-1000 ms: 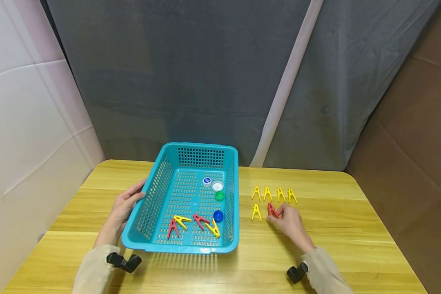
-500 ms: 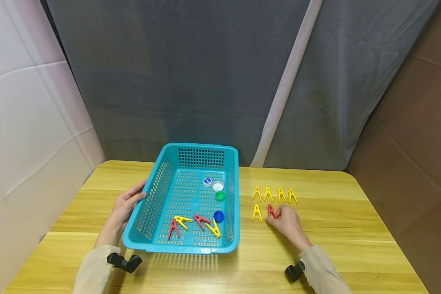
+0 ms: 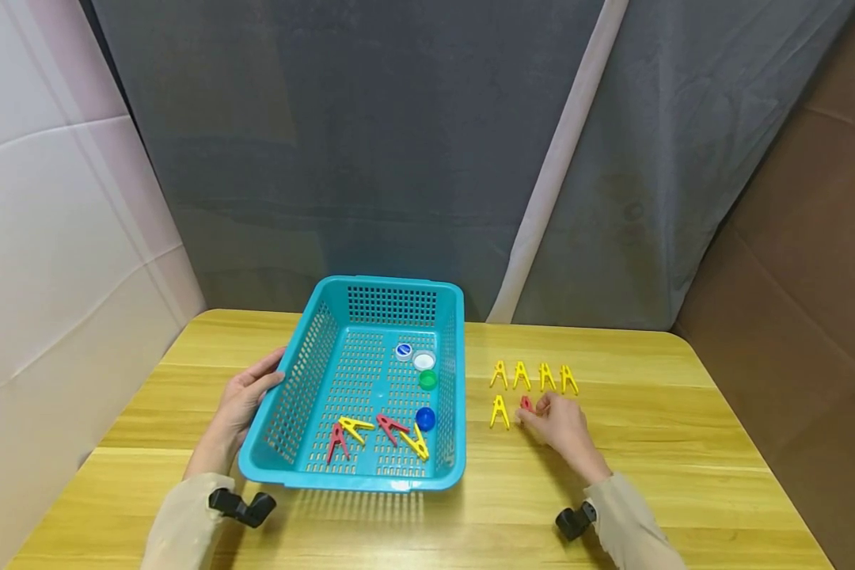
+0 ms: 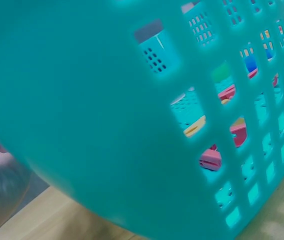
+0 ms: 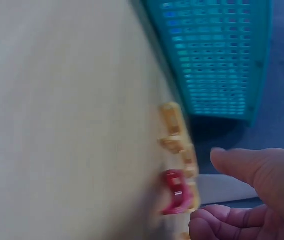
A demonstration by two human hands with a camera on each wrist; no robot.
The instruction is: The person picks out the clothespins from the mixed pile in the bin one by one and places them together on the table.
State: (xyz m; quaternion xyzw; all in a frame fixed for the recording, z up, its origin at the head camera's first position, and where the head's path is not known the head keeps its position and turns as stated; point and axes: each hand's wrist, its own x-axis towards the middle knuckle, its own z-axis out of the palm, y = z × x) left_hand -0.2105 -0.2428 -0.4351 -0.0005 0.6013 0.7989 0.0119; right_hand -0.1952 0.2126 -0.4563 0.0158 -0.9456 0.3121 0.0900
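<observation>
My left hand (image 3: 245, 400) grips the left side wall of a teal plastic basket (image 3: 349, 480), thumb near the rim. In the left wrist view the basket's wall (image 4: 97, 125) hides most of that hand. My right hand (image 3: 564, 427) is over a red clothespin (image 3: 526, 404) right of the basket, partly covering it in the head view. Seen from the right wrist, thumb and fingers are spread apart and a gap separates them from the red clothespin (image 5: 176, 192), which rests on the table. Left of it lies a yellow clothespin (image 3: 499, 412); several yellow clothespins (image 3: 522, 375) form a row behind.
Inside the basket are two red clothespins (image 3: 337, 442), two yellow clothespins (image 3: 354, 428), a blue cap (image 3: 425, 419), a green cap (image 3: 427, 380), a white cap (image 3: 423, 361) and a blue-and-white cap (image 3: 403, 351). Grey cloth (image 3: 399, 158) hangs behind the wooden table (image 3: 655, 412).
My right hand pinched the red clothespin, straightened it beside the yellow one, then let go and lifted slightly. The left hand and basket have stayed in place.
</observation>
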